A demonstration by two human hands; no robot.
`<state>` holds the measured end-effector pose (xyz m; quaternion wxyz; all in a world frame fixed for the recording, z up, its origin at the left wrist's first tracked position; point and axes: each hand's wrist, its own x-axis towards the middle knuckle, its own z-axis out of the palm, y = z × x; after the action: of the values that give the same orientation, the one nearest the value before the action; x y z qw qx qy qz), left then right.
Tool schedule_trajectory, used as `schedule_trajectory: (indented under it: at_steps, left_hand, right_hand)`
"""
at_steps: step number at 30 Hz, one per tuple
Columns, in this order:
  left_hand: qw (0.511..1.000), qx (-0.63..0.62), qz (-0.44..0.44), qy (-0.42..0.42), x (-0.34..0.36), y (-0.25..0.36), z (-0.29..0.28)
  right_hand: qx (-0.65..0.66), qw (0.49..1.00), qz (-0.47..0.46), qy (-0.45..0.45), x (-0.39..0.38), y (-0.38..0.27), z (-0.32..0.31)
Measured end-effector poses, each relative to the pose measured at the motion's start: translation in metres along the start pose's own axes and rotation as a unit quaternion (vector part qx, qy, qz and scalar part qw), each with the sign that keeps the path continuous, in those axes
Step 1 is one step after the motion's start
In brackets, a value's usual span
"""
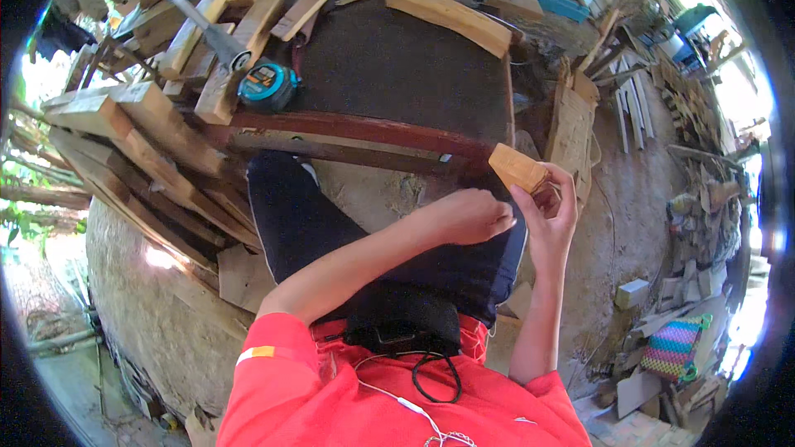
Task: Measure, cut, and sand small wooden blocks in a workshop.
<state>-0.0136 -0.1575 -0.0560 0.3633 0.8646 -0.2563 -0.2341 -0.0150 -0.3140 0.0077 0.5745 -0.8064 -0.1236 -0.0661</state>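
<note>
My right hand (553, 213) grips a small, light wooden block (515, 167) between thumb and fingers, beyond the right front corner of the dark-topped table (389, 66). The block is tilted, and its far end points up and left. My left hand (474, 217) reaches across my lap and is close beside my right hand, just below the block. Its fingers are curled closed, and whatever may be in them is hidden. A small gap shows between my left hand and the block.
A teal tape measure (269, 85) and a hammer-like tool (217, 37) lie among wood pieces at the table's left. A curved wooden piece (451, 16) lies along the far edge. Long timber beams (157, 157) lean on the left. A woven colourful bag (675, 348) rests at the right.
</note>
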Motion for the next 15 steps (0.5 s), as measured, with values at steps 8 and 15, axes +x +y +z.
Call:
schedule_trajectory:
  at_steps: [8,15]
  left_hand:
    - [0.913,-0.152,0.029,0.378,-0.148,-0.017,-0.031]
    - [0.879,-0.196,-0.088,0.426,-0.218,-0.024,-0.043]
  right_hand:
    - [0.002,0.995,-0.020,-0.098,0.052,-0.042,0.072]
    - [-0.024,0.993,-0.069,-0.093,0.057,-0.053,0.104]
